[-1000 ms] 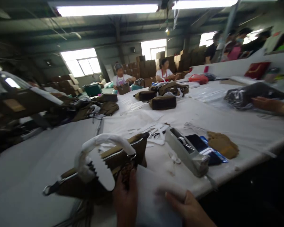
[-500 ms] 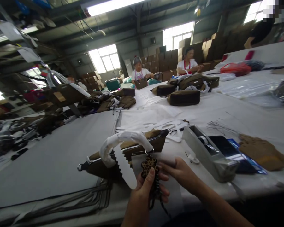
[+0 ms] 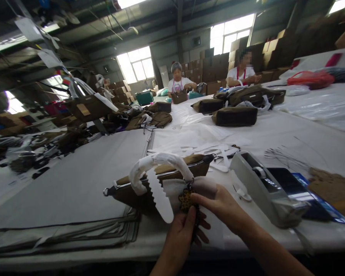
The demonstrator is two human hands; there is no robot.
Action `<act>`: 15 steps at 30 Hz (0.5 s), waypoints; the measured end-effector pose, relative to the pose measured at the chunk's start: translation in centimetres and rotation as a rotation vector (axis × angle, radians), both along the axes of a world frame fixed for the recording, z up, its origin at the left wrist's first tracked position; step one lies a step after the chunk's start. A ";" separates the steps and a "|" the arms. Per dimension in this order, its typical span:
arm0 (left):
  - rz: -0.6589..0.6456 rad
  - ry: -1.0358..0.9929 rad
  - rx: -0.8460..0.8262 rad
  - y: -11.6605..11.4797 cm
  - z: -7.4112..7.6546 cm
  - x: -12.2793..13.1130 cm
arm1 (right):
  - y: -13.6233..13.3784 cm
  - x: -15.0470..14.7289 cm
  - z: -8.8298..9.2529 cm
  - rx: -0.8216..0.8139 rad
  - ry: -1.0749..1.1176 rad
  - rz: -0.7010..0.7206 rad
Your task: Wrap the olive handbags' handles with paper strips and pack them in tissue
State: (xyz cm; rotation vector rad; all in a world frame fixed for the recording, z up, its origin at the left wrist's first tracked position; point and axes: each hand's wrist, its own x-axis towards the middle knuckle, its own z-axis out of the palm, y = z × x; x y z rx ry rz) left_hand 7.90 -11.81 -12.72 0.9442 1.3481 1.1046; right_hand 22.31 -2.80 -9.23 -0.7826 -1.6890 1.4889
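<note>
A brown handbag (image 3: pixel 161 180) lies on the white table (image 3: pixel 74 184) in front of me, its handle (image 3: pixel 158 161) wrapped in white paper with a zigzag-edged end hanging down. A leopard-print charm (image 3: pixel 186 199) hangs from the handle ring. My left hand (image 3: pixel 181 230) is closed on the charm and its dark tassel from below. My right hand (image 3: pixel 218 203) pinches a sheet of white wrapping paper (image 3: pixel 175 188) around the charm's top.
A grey tape dispenser (image 3: pixel 264 188) sits right of the bag, beside a dark phone and a brown cloth (image 3: pixel 333 191). More brown bags (image 3: pixel 235 115) lie farther up the table. Two people work at the far end. Dark straps (image 3: pixel 74 234) lie left near the edge.
The view has swung left and down. My left hand took hold of the charm, and my right hand has brought the white paper up around it.
</note>
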 end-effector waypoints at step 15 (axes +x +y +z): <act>0.214 -0.061 0.113 0.0 3.5 -1.6 | 0.7 0.4 1.3 -0.055 0.040 0.158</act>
